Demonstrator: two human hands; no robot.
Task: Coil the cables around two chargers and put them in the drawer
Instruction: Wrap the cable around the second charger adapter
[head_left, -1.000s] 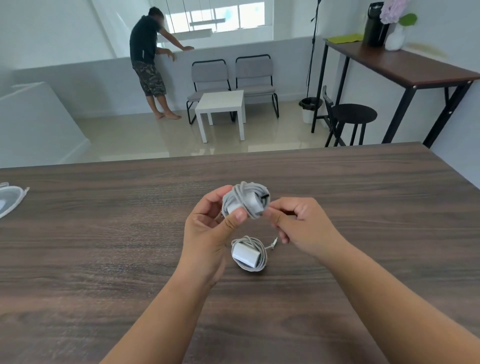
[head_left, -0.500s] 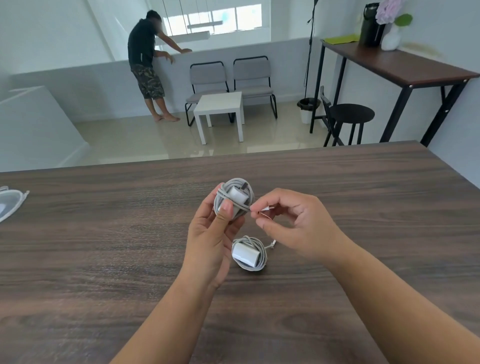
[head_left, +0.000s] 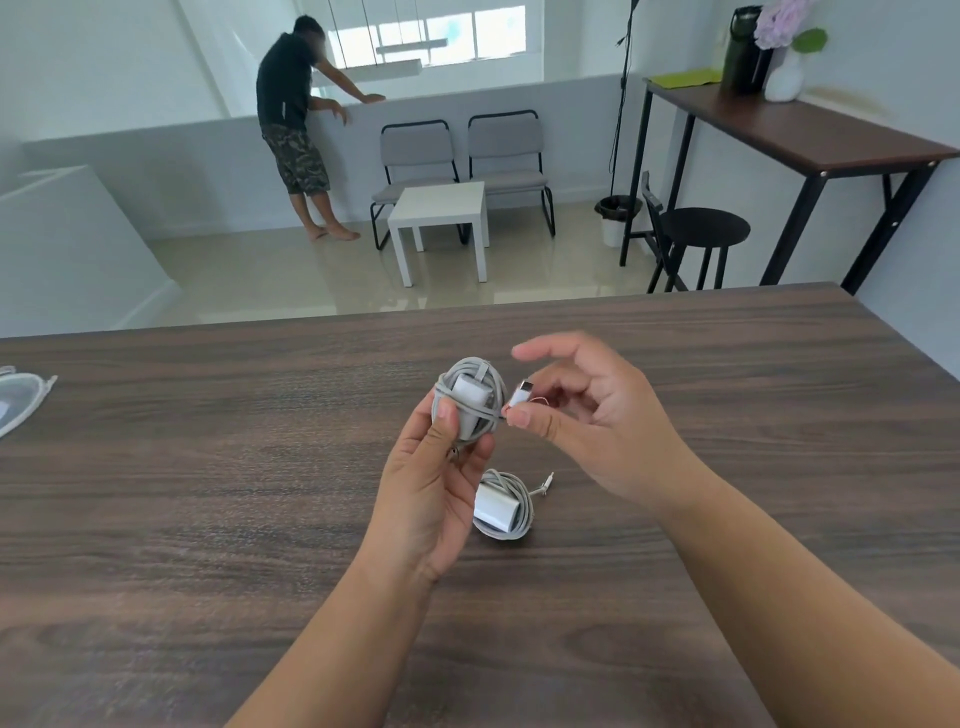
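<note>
My left hand (head_left: 431, 493) holds a white charger (head_left: 470, 396) upright above the table, its grey cable wound round it, my thumb pressing the front of the coil. My right hand (head_left: 587, 415) pinches the cable's free end, the white plug (head_left: 521, 393), between thumb and a finger just right of the coil; the index finger sticks out straight. A second white charger (head_left: 501, 506) with its cable coiled round it lies on the dark wooden table (head_left: 208, 493) below my left hand. No drawer is in view.
A clear plastic object (head_left: 18, 400) lies at the table's left edge. Beyond the far edge stand a white side table (head_left: 441, 205), two grey chairs, a black stool and a tall desk (head_left: 810, 137). A person leans on a low wall at the back.
My left hand has turned the wound charger upright and shifted it left. My right hand has pulled the plug end out to the right of the coil and lifted its index finger.
</note>
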